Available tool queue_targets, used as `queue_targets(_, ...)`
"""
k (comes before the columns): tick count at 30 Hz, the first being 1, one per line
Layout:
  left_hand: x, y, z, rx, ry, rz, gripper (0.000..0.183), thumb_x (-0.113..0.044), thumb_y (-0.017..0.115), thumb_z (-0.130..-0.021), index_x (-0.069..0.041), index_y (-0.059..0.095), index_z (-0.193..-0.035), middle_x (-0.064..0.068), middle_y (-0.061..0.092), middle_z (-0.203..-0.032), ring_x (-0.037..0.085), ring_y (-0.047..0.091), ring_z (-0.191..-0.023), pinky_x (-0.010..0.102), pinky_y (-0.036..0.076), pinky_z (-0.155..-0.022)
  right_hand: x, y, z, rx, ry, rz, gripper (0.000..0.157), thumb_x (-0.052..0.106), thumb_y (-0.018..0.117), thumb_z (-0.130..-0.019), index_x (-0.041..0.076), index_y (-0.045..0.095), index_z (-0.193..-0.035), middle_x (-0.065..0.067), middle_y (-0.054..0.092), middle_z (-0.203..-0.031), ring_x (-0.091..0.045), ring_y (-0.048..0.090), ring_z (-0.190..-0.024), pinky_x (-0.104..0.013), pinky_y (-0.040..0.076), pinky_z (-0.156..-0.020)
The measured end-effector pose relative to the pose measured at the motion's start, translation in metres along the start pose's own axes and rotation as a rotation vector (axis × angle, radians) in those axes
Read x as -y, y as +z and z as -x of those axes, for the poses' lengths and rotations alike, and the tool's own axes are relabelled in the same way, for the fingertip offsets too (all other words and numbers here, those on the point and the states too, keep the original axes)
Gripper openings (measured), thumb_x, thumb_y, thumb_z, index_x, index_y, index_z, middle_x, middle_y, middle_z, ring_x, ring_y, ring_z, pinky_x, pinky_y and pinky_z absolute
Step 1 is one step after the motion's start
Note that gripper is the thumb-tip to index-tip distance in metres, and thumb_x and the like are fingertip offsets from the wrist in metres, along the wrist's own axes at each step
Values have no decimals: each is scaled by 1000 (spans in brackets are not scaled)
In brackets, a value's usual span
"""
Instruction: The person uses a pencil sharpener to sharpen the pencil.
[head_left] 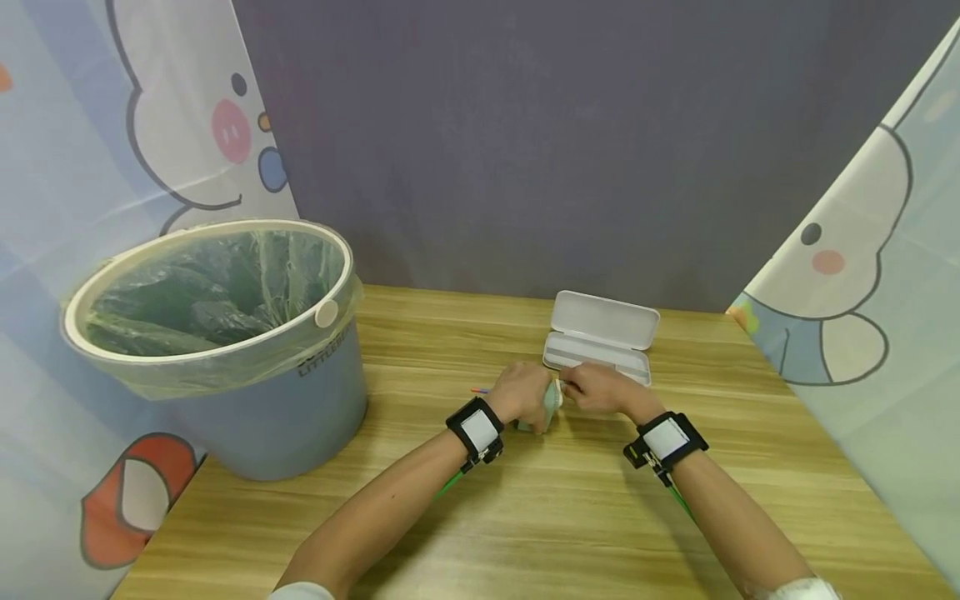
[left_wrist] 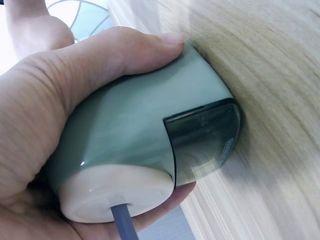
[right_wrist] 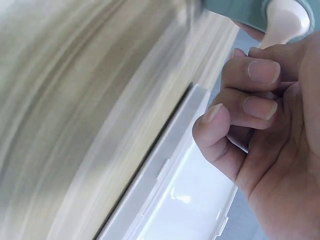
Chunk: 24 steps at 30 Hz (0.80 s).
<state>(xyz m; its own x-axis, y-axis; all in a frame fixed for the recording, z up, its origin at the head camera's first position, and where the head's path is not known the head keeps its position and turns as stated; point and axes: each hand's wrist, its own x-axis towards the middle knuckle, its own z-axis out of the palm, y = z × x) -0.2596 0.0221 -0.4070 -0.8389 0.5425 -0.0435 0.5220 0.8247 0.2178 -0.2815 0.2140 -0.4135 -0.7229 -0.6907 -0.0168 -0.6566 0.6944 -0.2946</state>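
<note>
L hand [head_left: 521, 392] grasped a green, rounded-box pencil sharpener [left_wrist: 135, 115] w/ a cream oval face and smoky see-through panel; thumb along one side, palm round the back. R hand [right_wrist: 272, 115] had fingers curled, gripping the sharpener's cream crank handle [right_wrist: 286, 20]; exact fingertip contact partly hidden. Sharpener sat btwn the hands, inside L palm, just L of R fingers, close to tabletop; couldn't tell if touching. Slim blue-grey pencil [left_wrist: 125, 222] stuck out of the hole in the cream face, on the side away from the crank; in head view a thin red/blue end showed L of L hand.

Just beyond R hand: white rectangular plastic pencil case [head_left: 606, 321], lid up, tray facing the person. Well L of the hands: blue round bin [head_left: 277, 425] w/ cream rim, lined w/ clear plastic bag [head_left: 165, 375]. All on wood-grain table [head_left: 525, 525]. Grey panel [head_left: 487, 150] behind, cartoon-print fabric [head_left: 900, 433] both sides.
</note>
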Motion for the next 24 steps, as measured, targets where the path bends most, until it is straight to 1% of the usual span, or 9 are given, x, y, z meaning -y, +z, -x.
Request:
queue_targets(3, -1, -2, 0, -1, 0, -8, 39, -27, 99, -60, -15, 68, -80, -3, 63, -75, 12, 55, -64, 22, 46, -54, 0, 2, 0, 9, -1, -5, 25, 6, 51, -101, 12, 56, -77, 8, 42, -66, -4, 41, -59, -22, 36, -58)
queue_targets(8, -1, -1, -1, 13, -4, -34, 40, -30, 100, -61, -15, 70, -83, -3, 65, -78, 12, 56, -66, 22, 46, -55, 0, 7, 1, 33, 18, 1, 25, 6, 50, -102, 11, 56, -78, 7, 43, -67, -5, 42, -60, -23, 37, -59)
queue_targets(16, -1, -3, -1, 11, -6, -36, 39, -29, 99, -60, -16, 69, -80, -4, 64, -78, 11, 56, -66, 23, 46, -56, 2, 7, 0, 12, 20, 15, 25, 5, 49, -101, 11, 56, -78, 6, 43, -67, -6, 42, -60, -23, 36, -58)
queue_targets(21, -2, -3, 0, 8, -9, -46, 38, -30, 99, -60, -16, 68, -78, -5, 63, -76, 11, 55, -65, 22, 45, -55, 2, 12, 1, 10, 13, 29, 23, 4, 50, -100, 11, 57, -80, 7, 44, -68, -5, 42, -61, -23, 37, -59)
queue_targets(24, -1, -2, 0, 4, -13, -26, 36, -27, 98, -60, -16, 67, -74, -5, 62, -74, 11, 54, -63, 22, 45, -54, 2, 15, 3, 14, 4, 38, 23, 4, 51, -100, 12, 58, -80, 7, 44, -68, -5, 42, -61, -22, 38, -57)
